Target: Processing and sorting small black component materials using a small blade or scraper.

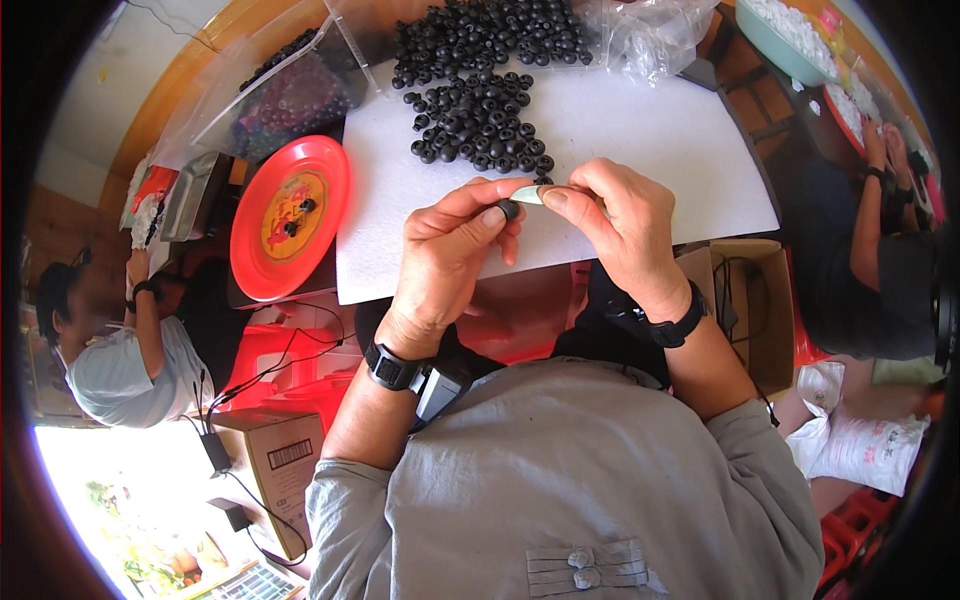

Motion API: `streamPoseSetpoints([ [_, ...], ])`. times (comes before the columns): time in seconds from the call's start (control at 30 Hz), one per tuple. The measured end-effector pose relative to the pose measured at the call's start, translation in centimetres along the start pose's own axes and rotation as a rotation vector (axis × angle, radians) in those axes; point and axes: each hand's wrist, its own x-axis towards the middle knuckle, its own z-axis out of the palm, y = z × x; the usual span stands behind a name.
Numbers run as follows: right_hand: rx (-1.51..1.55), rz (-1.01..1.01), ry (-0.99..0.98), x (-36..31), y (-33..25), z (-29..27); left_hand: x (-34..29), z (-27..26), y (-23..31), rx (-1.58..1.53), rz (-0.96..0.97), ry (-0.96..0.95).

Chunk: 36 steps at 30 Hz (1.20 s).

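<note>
Between the thumb and fingers of my left hand (440,250) is a small round black piece (509,210), like a bead. My right hand (632,225) pinches a short, pointed, pale-green blade-like tool (527,195), its tip close against the black piece; whether they touch is hard to make out. Both hands hover over the near edge of a white sheet (640,130). Just beyond them, a heap of similar black pieces (470,120), some showing holes, spreads to the far side. One more lies close behind my fingers.
A red plate (245,255) with two black pieces sits left of the sheet. Behind it is a clear plastic container (300,105) of dark pieces. Crumpled clear plastic (650,40) lies far right. An open cardboard box (755,300) stands right. Other people work at both sides.
</note>
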Motion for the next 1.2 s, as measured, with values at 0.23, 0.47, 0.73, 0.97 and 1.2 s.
streamPoseSetpoints([
  [0.23,0.022,0.021,-0.032,0.0,0.3,0.0,0.0,0.0,0.0,0.017,-0.009,0.012],
  [0.47,0.033,0.025,-0.051,-0.2,0.4,0.0,-0.1,-0.1,-0.2,-0.021,-0.023,0.030],
  [0.73,-0.003,-0.098,-0.072,-0.4,0.9,-0.2,-0.2,-0.2,-0.3,-0.036,-0.016,0.060],
  [0.97,0.091,-0.142,-0.113,-0.8,0.7,-0.7,0.1,-0.6,-0.2,-0.056,-0.013,0.054],
  [1.2,0.034,-0.155,0.035,-0.8,0.6,0.0,-0.2,-0.3,0.1,-0.099,-0.002,0.071],
])
